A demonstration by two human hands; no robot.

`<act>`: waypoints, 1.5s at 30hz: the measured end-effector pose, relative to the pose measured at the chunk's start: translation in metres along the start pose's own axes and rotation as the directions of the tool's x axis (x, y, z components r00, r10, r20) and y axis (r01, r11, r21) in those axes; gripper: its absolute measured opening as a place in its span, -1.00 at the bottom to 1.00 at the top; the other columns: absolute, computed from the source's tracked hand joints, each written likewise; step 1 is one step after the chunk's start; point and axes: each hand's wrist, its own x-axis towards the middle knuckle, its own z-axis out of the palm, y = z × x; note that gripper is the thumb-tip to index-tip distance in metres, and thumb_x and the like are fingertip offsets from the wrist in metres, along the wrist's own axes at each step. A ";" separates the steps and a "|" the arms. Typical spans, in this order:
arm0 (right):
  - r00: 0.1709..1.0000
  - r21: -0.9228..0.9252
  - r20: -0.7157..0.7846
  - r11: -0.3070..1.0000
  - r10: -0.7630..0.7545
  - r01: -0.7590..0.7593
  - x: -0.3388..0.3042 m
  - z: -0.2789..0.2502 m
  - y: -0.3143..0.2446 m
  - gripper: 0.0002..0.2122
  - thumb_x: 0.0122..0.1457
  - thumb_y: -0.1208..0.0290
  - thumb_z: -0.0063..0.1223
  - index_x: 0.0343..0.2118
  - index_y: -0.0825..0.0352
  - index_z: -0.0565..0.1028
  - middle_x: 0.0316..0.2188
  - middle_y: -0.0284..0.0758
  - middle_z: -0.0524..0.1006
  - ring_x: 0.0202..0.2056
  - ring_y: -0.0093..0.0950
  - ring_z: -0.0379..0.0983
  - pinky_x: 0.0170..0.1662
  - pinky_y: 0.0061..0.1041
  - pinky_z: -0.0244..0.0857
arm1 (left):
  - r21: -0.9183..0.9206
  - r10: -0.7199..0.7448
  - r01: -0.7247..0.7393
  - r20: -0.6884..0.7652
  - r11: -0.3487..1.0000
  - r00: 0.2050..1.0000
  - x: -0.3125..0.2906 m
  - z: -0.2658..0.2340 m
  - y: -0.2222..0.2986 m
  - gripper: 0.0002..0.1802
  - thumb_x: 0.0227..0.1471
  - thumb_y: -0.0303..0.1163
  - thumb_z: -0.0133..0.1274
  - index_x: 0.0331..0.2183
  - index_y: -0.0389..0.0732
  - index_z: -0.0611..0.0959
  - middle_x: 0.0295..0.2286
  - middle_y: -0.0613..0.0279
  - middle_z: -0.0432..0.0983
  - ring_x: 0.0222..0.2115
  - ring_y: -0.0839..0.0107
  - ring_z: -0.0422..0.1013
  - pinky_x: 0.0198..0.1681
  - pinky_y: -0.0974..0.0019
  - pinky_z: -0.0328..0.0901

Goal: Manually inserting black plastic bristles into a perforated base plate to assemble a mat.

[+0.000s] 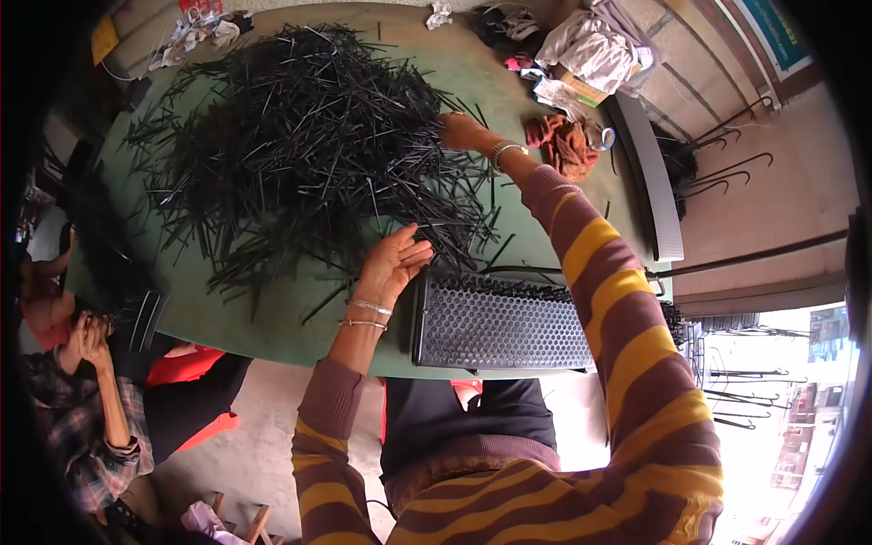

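From where I'm standing, the person in the striped sweater (504, 504) is leaning over a green table (272, 322), and nearest their lap a black perforated tray (500, 329) is lying along the edge, with dark pieces showing at its far side; I can't tell whether they are sitting in the holes. Just left of the tray, the left hand (392, 263) is hovering palm up at the near fringe of the heap, its fingers loosely curled and part-way open, with nothing that I can see between them. Beyond it, the heap of thin black sticks (318, 154) is spreading over most of the tabletop, the pieces crossing every which way. They are looking light and fairly stiff, probably smooth enough to be slipping past one another, and liable to be snagging in the tangle; I'd be pinching one near its middle, or by an end that is poking clear at the fringe. Farther off, the right hand (468, 133) is resting against the heap's right side, its fingertips hidden, so I can't tell how closed they are or whether they are holding any. Past that hand, a rust-coloured cloth (570, 150) is lying crumpled, and a whitish cloth (595, 50) is lying bunched beyond.
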 end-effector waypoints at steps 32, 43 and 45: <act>0.984 0.119 -0.037 0.977 -0.172 0.175 -0.113 -0.041 -0.084 -0.68 0.27 0.17 -0.24 -0.14 0.29 0.46 -0.23 -0.08 0.47 -0.22 -0.11 0.46 -0.25 -0.22 0.36 | -0.172 0.209 -0.199 0.039 0.965 0.977 0.038 0.071 0.004 -0.83 0.08 -0.33 0.03 -0.23 -0.09 0.53 -0.29 0.20 0.47 -0.28 0.22 0.45 -0.24 0.05 0.38; 0.938 -0.145 -0.323 0.986 -0.128 0.085 -0.149 -0.089 -0.118 -0.67 0.26 0.07 -0.15 -0.18 0.28 0.33 -0.58 -0.12 0.52 -0.43 -0.09 0.50 -0.38 -0.16 0.37 | -0.305 0.397 -0.343 0.135 0.889 0.908 0.026 0.110 0.000 -0.93 0.05 -0.55 -0.05 -0.37 -0.22 0.54 -0.38 0.31 0.46 -0.41 0.48 0.39 -0.34 0.37 0.35; 0.973 -0.010 -0.231 1.000 -0.023 0.021 -0.137 -0.053 -0.135 -0.58 0.22 0.03 -0.09 -0.09 0.32 0.33 -0.47 0.02 0.53 -0.31 -0.01 0.49 -0.24 -0.16 0.38 | -0.339 0.345 -0.282 0.143 0.898 0.928 0.078 0.049 -0.003 -0.89 -0.06 -0.60 -0.04 -0.51 -0.15 0.49 -0.58 0.36 0.36 -0.59 0.49 0.28 -0.55 0.46 0.23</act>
